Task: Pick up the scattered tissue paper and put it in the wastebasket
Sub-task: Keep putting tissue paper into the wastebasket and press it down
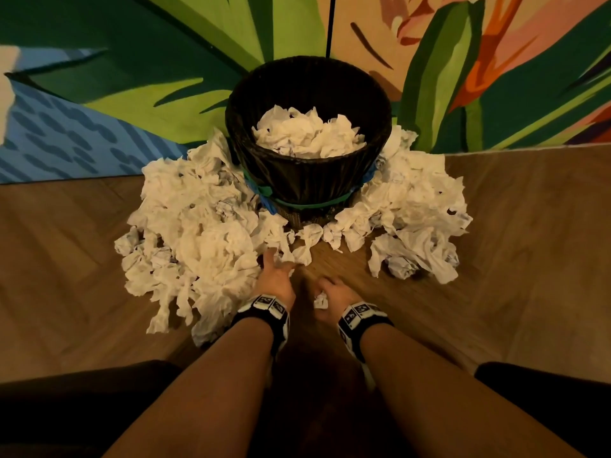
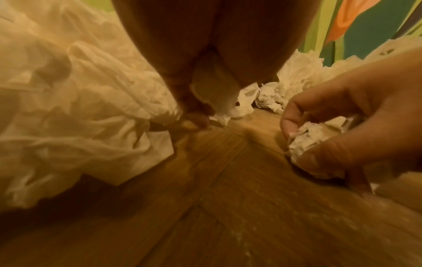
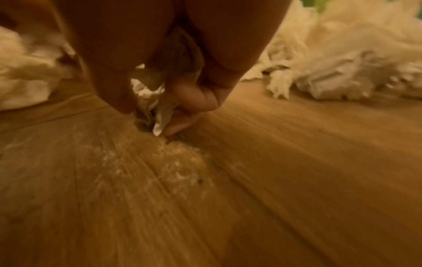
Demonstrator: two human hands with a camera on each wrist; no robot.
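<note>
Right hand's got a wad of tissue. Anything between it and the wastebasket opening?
Nothing visible blocks it. The right hand holds the wad low over bare floor; the wastebasket stands straight ahead, open-topped and part full. Loose tissue lies at its base, below a lifted path.

Both bare forearms reaching forward and down, left hand [image 1: 276, 281] fingers curled, pinching tissue [image 2: 217, 94], right hand [image 1: 334, 294] curled around a crumpled wad [image 1: 320, 300]

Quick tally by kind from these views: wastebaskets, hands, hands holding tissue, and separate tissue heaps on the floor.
Wastebaskets: 1, wastebasket
Hands: 2, left hand, right hand
Hands holding tissue: 2
Floor heaps: 2, left heap, right heap; single sheets are too tangled to count
Total: 5 things
</note>
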